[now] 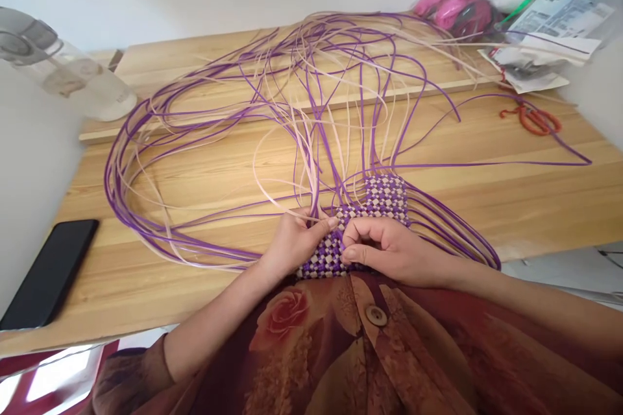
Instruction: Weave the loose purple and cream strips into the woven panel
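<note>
A purple and cream checkered woven piece (pixel 386 194) lies at the table's front edge, close to my body. Long purple and cream weaving strips (pixel 321 136) fan out from its far edge and both sides. My left hand (pixel 302 240) grips the piece's left part, thumb on top, with several strips rising beside the fingers. Over the middle of the weave, my right hand (pixel 389 248) is curled, with thumb and index fingertips close together at its surface. Whatever lies between those fingertips is too small to make out. Both hands cover parts of the weave.
Loose strips sweep across the wooden table (pixel 214 162) and over a raised wooden ledge (pixel 160 126). Orange-handled scissors (pixel 539 120) lie at right, near papers (pixel 555 19) and a pink bagged item (pixel 455 10). At left are a phone (pixel 51 272) and a clear bottle (pixel 73 74).
</note>
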A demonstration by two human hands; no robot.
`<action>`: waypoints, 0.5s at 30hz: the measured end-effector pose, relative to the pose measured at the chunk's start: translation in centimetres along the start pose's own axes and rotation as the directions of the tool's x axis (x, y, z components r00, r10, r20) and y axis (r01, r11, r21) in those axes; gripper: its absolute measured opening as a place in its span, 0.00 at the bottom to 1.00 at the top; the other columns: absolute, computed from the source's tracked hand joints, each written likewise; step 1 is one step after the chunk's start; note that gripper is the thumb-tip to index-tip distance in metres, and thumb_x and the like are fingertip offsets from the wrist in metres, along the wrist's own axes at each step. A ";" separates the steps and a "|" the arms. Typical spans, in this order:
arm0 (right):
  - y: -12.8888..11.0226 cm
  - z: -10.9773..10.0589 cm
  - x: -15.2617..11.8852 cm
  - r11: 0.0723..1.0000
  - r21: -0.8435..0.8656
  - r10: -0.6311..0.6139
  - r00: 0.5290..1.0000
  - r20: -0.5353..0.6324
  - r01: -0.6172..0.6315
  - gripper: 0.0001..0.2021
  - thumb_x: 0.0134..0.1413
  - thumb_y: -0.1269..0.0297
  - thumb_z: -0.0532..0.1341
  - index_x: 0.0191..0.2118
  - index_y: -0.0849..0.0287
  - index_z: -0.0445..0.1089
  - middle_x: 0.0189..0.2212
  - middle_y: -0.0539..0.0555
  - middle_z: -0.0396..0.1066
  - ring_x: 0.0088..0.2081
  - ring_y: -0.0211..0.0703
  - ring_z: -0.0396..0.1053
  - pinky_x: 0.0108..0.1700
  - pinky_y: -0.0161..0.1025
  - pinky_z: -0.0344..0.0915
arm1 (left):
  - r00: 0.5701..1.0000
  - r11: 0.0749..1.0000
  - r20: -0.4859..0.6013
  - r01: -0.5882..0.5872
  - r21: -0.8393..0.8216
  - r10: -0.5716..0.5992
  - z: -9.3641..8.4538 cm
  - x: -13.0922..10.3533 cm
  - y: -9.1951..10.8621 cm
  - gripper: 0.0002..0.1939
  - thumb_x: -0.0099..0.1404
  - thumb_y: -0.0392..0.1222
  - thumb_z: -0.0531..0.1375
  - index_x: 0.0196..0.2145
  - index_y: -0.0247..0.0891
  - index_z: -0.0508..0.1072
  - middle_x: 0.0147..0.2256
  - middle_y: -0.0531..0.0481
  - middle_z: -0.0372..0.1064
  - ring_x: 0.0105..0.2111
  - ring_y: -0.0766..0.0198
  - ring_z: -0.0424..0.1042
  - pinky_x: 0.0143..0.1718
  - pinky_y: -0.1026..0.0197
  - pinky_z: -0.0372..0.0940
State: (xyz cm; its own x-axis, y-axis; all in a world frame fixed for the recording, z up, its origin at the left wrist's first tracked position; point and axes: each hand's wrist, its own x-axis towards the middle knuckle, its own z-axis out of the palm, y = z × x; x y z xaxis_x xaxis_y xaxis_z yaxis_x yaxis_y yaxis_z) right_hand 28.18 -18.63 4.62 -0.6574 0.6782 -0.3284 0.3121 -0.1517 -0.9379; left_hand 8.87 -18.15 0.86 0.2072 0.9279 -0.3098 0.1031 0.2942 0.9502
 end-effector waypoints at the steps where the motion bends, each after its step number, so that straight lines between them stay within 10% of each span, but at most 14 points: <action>1: -0.1 -0.1 -0.1 1.000 -0.003 -0.004 1.000 -0.012 0.003 0.09 0.59 0.61 0.60 0.31 0.61 0.65 0.27 0.48 0.64 0.30 0.33 0.60 0.33 0.32 0.59 | 0.999 0.999 0.025 0.026 -0.039 -0.025 -0.1 0.0 0.0 0.13 0.58 0.48 0.65 0.25 0.34 0.74 0.23 0.53 0.69 0.23 0.68 0.64 0.27 0.65 0.59; 11: -1.6 -2.7 2.2 0.967 0.029 0.254 0.961 -0.107 -0.253 0.16 0.62 0.56 0.55 0.51 0.57 0.62 0.26 0.47 0.68 0.17 0.34 0.69 0.12 0.28 0.55 | 0.991 0.969 0.127 0.057 -0.240 -0.027 -0.4 0.2 -0.6 0.12 0.53 0.44 0.69 0.30 0.33 0.76 0.32 0.48 0.74 0.33 0.63 0.70 0.39 0.61 0.63; 15: -2.4 -2.9 5.3 0.976 -0.168 0.126 0.990 -0.064 -0.135 0.11 0.58 0.57 0.60 0.35 0.61 0.68 0.22 0.47 0.67 0.15 0.28 0.63 0.16 0.26 0.54 | 0.987 0.967 0.160 0.071 -0.243 -0.033 -0.5 0.2 -0.5 0.12 0.56 0.46 0.67 0.33 0.34 0.76 0.32 0.48 0.73 0.33 0.63 0.70 0.38 0.61 0.63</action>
State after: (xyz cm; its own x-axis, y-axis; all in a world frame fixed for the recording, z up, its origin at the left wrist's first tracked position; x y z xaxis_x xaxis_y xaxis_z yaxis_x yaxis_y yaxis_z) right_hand 25.95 -12.58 5.43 -0.5677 0.6980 -0.4365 0.5089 -0.1192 -0.8525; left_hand 8.43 -17.98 0.37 0.3571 0.8692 -0.3421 -0.1218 0.4065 0.9055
